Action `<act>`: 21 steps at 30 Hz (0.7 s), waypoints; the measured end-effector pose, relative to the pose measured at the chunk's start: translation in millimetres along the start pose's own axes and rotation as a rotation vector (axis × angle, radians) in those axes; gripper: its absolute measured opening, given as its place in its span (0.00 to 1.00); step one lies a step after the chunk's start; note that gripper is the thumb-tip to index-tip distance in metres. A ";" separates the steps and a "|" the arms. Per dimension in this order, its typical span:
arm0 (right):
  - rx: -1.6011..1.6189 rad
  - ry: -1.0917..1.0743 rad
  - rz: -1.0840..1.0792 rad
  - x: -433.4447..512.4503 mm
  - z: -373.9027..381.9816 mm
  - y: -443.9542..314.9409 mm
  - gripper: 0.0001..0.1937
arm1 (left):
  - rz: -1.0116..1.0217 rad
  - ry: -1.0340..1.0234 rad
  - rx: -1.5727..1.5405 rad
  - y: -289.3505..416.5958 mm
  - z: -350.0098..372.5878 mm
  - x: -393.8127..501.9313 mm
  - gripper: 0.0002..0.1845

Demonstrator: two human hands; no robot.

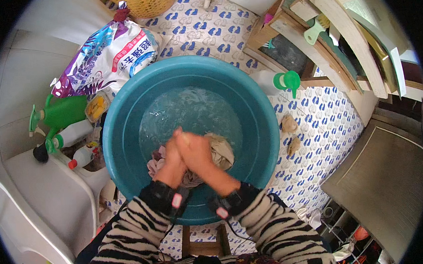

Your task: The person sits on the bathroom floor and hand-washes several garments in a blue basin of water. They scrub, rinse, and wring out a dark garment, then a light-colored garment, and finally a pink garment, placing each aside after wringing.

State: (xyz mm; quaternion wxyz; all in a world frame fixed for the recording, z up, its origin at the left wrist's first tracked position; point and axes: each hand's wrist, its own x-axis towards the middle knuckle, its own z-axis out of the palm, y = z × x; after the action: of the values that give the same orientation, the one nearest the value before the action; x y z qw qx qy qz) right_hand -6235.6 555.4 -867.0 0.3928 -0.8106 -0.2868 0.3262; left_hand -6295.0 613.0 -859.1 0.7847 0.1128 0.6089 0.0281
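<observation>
A round teal plastic tub [265,128] holds soapy water. Over the water, just above wet cloth, my left hand [173,158] and my right hand [194,151] are pressed together, slightly blurred. Whether any cloth is between the palms cannot be told. Beige cloth [222,153] lies beside my right hand in the water, and pinkish cloth [155,166] shows beside my left hand. The middle of the cloth is hidden beneath my wrists.
A large detergent bag [108,54] leans behind the tub at the left, near a green spray bottle [65,111] and a red-capped bottle [84,156]. A bottle with a green pump top [266,81] and wooden shelving [308,48] stand at the right. A yellow basket [152,3] is behind.
</observation>
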 end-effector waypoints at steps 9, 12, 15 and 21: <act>-0.015 0.242 0.111 9.7 -9.8 2.6 0.19 | -0.012 -0.051 0.061 -2.8 3.0 12.8 0.16; 0.113 0.064 0.034 -4.3 -5.1 -2.2 0.20 | 0.144 0.141 0.081 2.1 7.6 13.4 0.15; 0.122 0.070 0.090 -1.8 -4.8 4.9 0.20 | 0.133 0.086 0.023 2.4 4.7 13.5 0.15; 0.181 0.059 0.120 -9.8 -6.7 1.7 0.19 | 0.276 -0.120 -0.073 -14.2 -10.9 32.4 0.14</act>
State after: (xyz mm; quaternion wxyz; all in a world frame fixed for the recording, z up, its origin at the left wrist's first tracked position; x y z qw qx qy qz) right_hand -6236.2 544.4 -862.3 0.4522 -0.7968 -0.1957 0.3497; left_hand -6298.5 606.6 -895.4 0.8118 0.1683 0.5384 0.1510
